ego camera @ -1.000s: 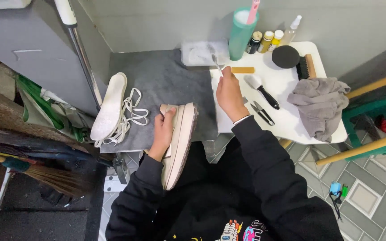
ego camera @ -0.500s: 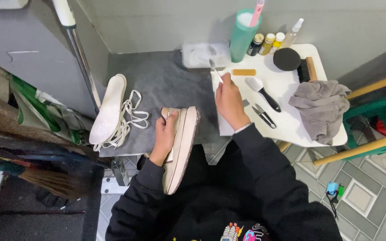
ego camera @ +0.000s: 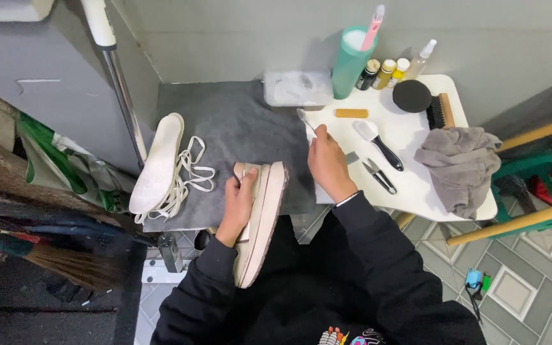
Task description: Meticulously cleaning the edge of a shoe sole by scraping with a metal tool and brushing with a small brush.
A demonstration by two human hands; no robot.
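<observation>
The person's left hand [ego camera: 239,199] is wrapped around a cream shoe [ego camera: 260,225], gripping it near the toe end with the fingers curled over its upper; the shoe is turned on its side, sole edge facing right, and runs from the grey mat [ego camera: 237,137] down toward the person's lap. The right hand [ego camera: 328,163] sits just to the right of the shoe, apart from it, closed around the handle of a small brush [ego camera: 305,119] whose head pokes up past the knuckles, over the left edge of the white table [ego camera: 416,185]. On that table lie a black-handled brush [ego camera: 378,144] and a pair of small snips [ego camera: 378,176] near the right hand, a crumpled grey cloth [ego camera: 460,166] further right, a black round tin [ego camera: 411,96], a wooden scrub brush [ego camera: 441,110] and a teal cup [ego camera: 351,61] beside 4 little bottles [ego camera: 391,70]. Left of the shoe, on the mat, rest 1 white insole [ego camera: 158,163] and a tangle of white laces [ego camera: 190,176], touching each other.
</observation>
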